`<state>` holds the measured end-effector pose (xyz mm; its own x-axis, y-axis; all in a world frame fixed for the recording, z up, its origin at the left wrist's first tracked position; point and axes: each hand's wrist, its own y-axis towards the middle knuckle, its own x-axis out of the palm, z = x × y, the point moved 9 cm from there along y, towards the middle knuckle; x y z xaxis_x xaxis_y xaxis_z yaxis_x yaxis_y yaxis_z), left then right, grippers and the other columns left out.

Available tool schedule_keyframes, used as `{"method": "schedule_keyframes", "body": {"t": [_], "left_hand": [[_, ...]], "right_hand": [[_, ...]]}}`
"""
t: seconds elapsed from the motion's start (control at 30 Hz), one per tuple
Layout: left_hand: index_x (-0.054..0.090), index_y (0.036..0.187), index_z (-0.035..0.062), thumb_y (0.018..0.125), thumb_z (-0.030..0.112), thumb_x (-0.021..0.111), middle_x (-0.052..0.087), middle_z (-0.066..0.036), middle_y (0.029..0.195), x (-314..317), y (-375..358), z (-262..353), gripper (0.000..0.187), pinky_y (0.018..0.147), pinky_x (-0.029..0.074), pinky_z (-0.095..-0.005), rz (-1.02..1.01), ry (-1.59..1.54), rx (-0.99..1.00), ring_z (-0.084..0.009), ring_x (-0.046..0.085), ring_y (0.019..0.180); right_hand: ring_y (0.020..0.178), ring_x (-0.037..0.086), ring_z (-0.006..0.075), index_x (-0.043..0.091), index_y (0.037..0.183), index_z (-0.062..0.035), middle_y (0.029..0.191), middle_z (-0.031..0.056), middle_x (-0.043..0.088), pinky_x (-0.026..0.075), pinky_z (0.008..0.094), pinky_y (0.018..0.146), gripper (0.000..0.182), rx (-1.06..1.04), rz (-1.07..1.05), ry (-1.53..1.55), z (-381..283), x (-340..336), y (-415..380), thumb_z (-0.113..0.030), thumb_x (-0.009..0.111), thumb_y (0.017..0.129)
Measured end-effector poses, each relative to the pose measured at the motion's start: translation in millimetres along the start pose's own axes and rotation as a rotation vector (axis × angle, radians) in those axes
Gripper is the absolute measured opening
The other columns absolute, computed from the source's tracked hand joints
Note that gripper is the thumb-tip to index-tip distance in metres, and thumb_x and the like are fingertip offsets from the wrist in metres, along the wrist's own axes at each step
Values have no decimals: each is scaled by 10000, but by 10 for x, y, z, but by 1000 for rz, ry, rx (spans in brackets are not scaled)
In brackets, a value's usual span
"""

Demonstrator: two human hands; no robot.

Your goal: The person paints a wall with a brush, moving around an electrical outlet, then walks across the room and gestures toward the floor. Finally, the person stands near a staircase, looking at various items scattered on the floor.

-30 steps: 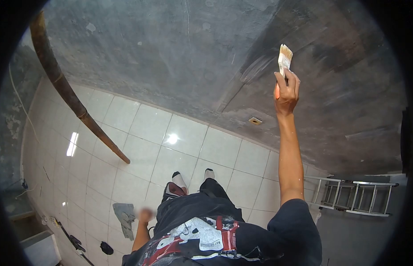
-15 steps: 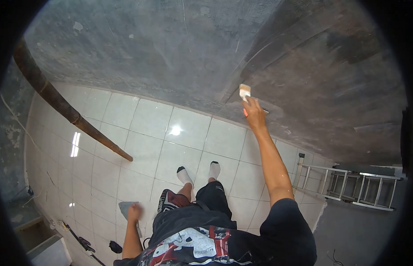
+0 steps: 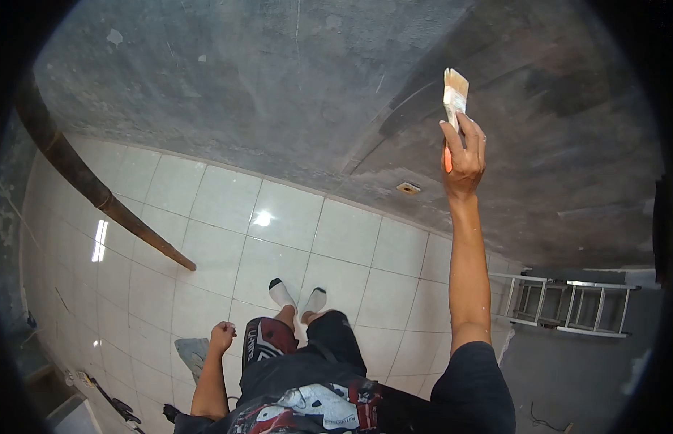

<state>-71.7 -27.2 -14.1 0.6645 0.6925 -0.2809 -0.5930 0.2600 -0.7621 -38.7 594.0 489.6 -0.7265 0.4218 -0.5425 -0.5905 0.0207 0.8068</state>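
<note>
My right hand [image 3: 464, 155] is stretched up and forward, closed round the handle of a paintbrush [image 3: 456, 98]. The brush has an orange handle end, a whitish ferrule and pale bristles pointing up, and overlaps the dark, patchy wall [image 3: 539, 137]. Down at my left side, my left hand [image 3: 222, 337] is loosely curled, with nothing showing in it. Beside and behind that hand, a grey, flat piece [image 3: 190, 351] lies on the floor, partly hidden by my forearm.
A brown bamboo-like pole [image 3: 105, 199] slants across the left side above the tiled floor [image 3: 271, 253]. Low on the wall is a small outlet box [image 3: 408, 188]. An aluminium ladder [image 3: 568, 307] is at the right. Black tools [image 3: 119, 409] lie at lower left.
My right hand has moved the paintbrush up and right along the wall, uncovering the outlet box. The camera view has shifted slightly. My left hand stays low at my side.
</note>
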Motion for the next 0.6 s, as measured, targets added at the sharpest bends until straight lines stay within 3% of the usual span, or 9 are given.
{"method": "schedule_keyframes", "body": {"t": [0.13, 0.17, 0.23, 0.27, 0.33, 0.47, 0.6], "left_hand": [[658, 926, -4, 833, 169, 605, 677, -131, 772, 520, 237, 255, 204, 663, 518, -312, -31, 205, 162, -203, 655, 695], [657, 952, 9, 805, 211, 649, 676, -170, 906, 679, 316, 223, 250, 787, 507, -363, -83, 208, 69, -257, 654, 833], [626, 1048, 19, 765, 266, 690, 604, -221, 1119, 936, 430, 562, 381, 928, 443, -441, 34, 570, 319, -350, 572, 1054], [626, 1048, 19, 765, 266, 690, 604, -221, 1119, 1054, 590, 542, 381, 928, 443, -441, 29, 574, 332, -350, 572, 1054], [574, 1147, 27, 736, 302, 702, 483, -242, 1284, 1288, 844, 630, 511, 1008, 362, -508, 89, 663, 514, -427, 437, 1199], [542, 1193, 31, 733, 305, 697, 453, -244, 1319, 1424, 1322, 846, 557, 1008, 367, -507, 148, 716, 590, -436, 407, 1228], [533, 1221, 41, 739, 348, 674, 450, -220, 1344, 1345, 1937, 887, 588, 1026, 355, -498, 164, 792, 484, -395, 400, 1260]], "right_hand": [[1020, 599, 302, 683, 983, -116, 1119, 100, 621, 548, 358, 793, 282, 18, -50, -47, -56, 453, -263, -27, 684, 716], [1020, 599, 302, 683, 983, -116, 1119, 100, 621, 548, 358, 793, 282, 24, -45, -54, -101, 594, -438, -27, 684, 716], [1030, 596, 302, 671, 985, -109, 1142, 115, 612, 538, 363, 795, 275, -15, -143, -24, -244, 997, -910, -27, 660, 722], [1032, 595, 301, 663, 985, -106, 1148, 118, 609, 534, 362, 791, 273, -17, -184, 0, -328, 1183, -1185, -27, 653, 724], [1028, 596, 295, 649, 979, -101, 1150, 116, 606, 531, 359, 784, 264, -26, -278, 56, -531, 1576, -1737, -33, 649, 724], [1015, 599, 276, 640, 955, -98, 1128, 96, 609, 531, 357, 788, 255, -30, -410, 192, -791, 2093, -2555, -39, 667, 708], [1008, 601, 257, 647, 967, -105, 1087, 76, 628, 532, 359, 791, 267, 25, -392, 271, -607, 1960, -2350, -28, 667, 712]]}}
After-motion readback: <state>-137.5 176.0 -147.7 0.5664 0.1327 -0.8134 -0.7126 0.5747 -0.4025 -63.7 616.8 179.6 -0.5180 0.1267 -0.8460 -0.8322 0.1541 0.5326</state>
